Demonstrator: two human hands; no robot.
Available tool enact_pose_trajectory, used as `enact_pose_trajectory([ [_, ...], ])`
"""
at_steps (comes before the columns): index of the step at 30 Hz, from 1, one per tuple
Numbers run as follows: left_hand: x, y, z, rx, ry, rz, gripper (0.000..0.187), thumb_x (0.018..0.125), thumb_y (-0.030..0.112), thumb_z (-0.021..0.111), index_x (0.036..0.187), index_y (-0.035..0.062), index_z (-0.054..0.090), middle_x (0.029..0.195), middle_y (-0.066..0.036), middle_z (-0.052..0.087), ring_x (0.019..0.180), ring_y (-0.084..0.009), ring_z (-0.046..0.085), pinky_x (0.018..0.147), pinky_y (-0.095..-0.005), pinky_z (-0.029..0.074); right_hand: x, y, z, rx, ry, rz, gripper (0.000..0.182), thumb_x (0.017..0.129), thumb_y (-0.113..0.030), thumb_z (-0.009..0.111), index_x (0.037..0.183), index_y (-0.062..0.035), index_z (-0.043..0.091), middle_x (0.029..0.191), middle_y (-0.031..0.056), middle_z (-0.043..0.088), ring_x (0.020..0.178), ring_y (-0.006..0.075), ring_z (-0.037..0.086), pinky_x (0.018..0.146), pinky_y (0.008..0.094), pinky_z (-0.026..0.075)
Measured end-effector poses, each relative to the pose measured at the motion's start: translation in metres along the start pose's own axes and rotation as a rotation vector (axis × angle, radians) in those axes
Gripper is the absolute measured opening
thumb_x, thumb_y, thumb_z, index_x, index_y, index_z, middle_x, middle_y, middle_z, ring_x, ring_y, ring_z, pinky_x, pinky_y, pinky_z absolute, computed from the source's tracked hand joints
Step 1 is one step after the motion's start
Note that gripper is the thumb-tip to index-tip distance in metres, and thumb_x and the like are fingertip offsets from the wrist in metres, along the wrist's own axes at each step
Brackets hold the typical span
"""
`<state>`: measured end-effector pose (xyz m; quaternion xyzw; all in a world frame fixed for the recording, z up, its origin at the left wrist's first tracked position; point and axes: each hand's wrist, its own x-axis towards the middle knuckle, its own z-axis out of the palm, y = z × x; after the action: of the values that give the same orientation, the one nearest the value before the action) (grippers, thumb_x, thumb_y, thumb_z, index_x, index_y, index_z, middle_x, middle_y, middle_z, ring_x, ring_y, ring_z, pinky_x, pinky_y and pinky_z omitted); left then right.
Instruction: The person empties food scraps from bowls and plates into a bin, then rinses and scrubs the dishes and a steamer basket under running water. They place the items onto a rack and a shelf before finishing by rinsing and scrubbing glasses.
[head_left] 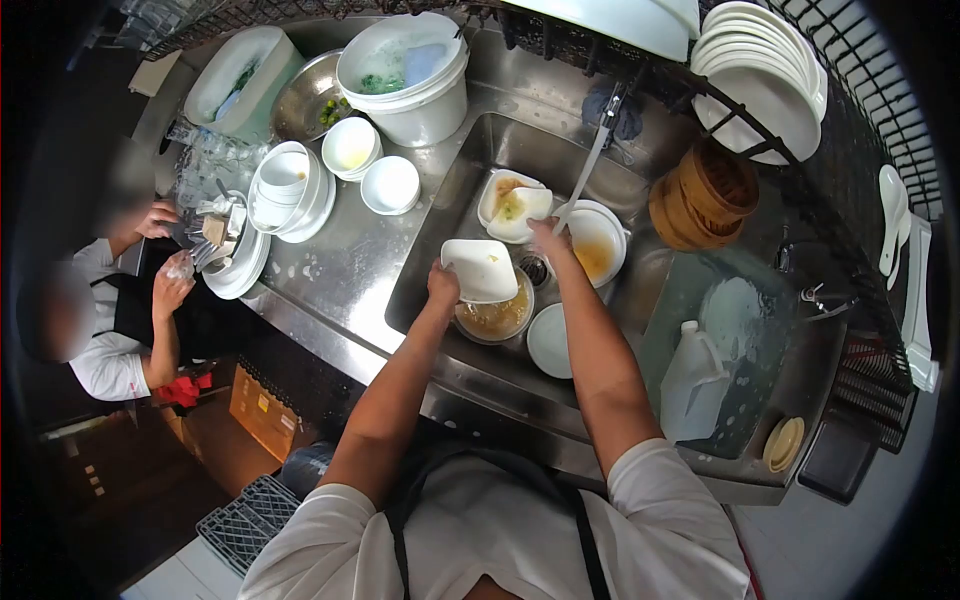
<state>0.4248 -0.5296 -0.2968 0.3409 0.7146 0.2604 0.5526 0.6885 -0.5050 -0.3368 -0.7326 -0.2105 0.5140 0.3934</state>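
Note:
My left hand (443,285) grips the edge of a white rectangular dish (478,270), tilted over a bowl of cloudy brown liquid (497,315) in the steel sink. At the lower end of the faucet spout (588,165), the fingers of my right hand (549,236) are closed around it. Beside that hand, a white dish with yellow-green residue (520,218) leans on another soiled white dish (497,192). To its right sits a white bowl with orange-brown liquid (592,250). A pale round bowl (550,341) rests nearer me, and the drain (533,267) shows between the dishes.
Left of the sink stand stacked bowls (283,187), a white bucket (412,100) and glasses (210,170). On the right are bamboo steamers (703,196) and a water-filled basin holding a plastic jug (692,385). A co-worker (115,320) handles cutlery at far left.

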Motion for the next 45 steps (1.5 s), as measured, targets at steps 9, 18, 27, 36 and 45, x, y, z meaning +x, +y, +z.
enact_pose_trajectory([
  [9, -0.031, 0.067, 0.035, 0.429, -0.108, 0.391, 0.060, 0.098, 0.050, 0.056, 0.123, -0.0044, 0.062, 0.103, -0.030, 0.069, 0.103, -0.0448, 0.067, 0.089, -0.0471, 0.052, -0.096, 0.012, -0.023, 0.345, -0.375, -0.017, 0.051, 0.089, -0.038, 0.070, 0.128, -0.0060, 0.062, 0.108, 0.0081, 0.070, 0.092, 0.0194, 0.068, 0.071, 0.0363, 0.055],
  [18, -0.110, 0.133, -0.113, 0.373, 0.236, 0.653, 0.028, 0.096, 0.028, 0.062, 0.109, 0.0041, 0.070, 0.098, -0.018, 0.073, 0.087, -0.0330, 0.072, 0.077, -0.0418, 0.056, -0.001, 0.014, 0.011, 0.342, 0.015, 0.130, 0.034, 0.090, -0.022, 0.065, 0.117, -0.0045, 0.056, 0.092, 0.0124, 0.066, 0.078, 0.0252, 0.070, 0.055, 0.0313, 0.056],
  [27, -0.069, 0.173, -0.288, 0.567, 0.792, 0.897, 0.033, 0.095, 0.030, 0.064, 0.111, 0.0020, 0.068, 0.097, -0.017, 0.070, 0.083, -0.0361, 0.068, 0.075, -0.0466, 0.052, -0.116, -0.117, 0.130, -0.086, 0.274, -0.649, 0.035, 0.089, -0.016, 0.071, 0.120, -0.0014, 0.064, 0.111, 0.0148, 0.069, 0.101, 0.0253, 0.067, 0.086, 0.0354, 0.053],
  [36, 0.024, 0.291, -0.308, 0.899, 0.340, 0.292, 0.081, 0.088, 0.066, 0.054, 0.130, -0.0037, 0.055, 0.116, -0.030, 0.066, 0.115, -0.0409, 0.063, 0.097, -0.0440, 0.050, -0.201, -0.294, 0.339, -0.648, 0.024, -1.277, 0.020, 0.086, -0.010, 0.064, 0.103, -0.0034, 0.070, 0.117, 0.0176, 0.065, 0.110, 0.0357, 0.060, 0.095, 0.0462, 0.049],
  [45, 0.070, 0.289, -0.332, 0.800, 0.164, 0.295, 0.068, 0.081, 0.029, 0.050, 0.145, 0.0063, 0.048, 0.134, -0.030, 0.058, 0.128, -0.0421, 0.055, 0.108, -0.0452, 0.043, -0.157, -0.203, 0.259, -0.695, 0.547, -0.504, 0.051, 0.083, -0.019, 0.072, 0.129, -0.0025, 0.058, 0.127, 0.0246, 0.061, 0.119, 0.0395, 0.058, 0.101, 0.0468, 0.047],
])
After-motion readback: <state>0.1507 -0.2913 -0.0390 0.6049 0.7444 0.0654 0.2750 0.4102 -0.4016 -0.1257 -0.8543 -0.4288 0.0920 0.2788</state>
